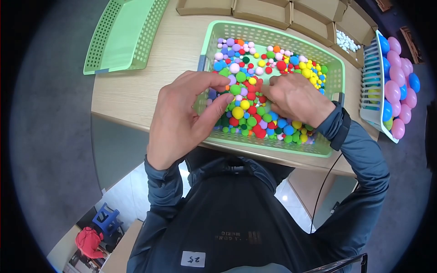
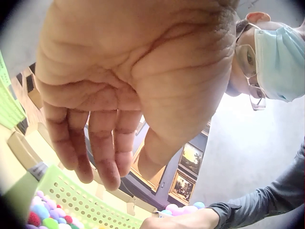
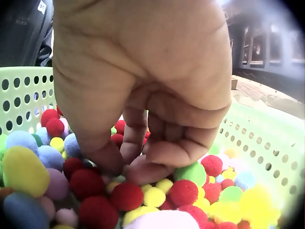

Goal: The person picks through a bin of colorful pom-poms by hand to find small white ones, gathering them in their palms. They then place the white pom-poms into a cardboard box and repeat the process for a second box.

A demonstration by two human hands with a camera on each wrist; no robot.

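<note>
Pompoms of many colours lie in a green perforated basket. Over its left part the left hand hangs, thumb and fingers apart; the left wrist view shows that hand with an empty palm and loosely bent fingers. Down among the pompoms, the right hand has its fingers curled, beside a cluster of red pompoms. In the right wrist view, the thumb and fingertips of the right hand come together just above red pompoms and small yellow ones; whether something is between them is hidden.
A second green basket stands at the table's left. Cardboard trays line the back, one with small white pieces. At the right is a white basket with pink and blue balloons. A black cable hangs at the front.
</note>
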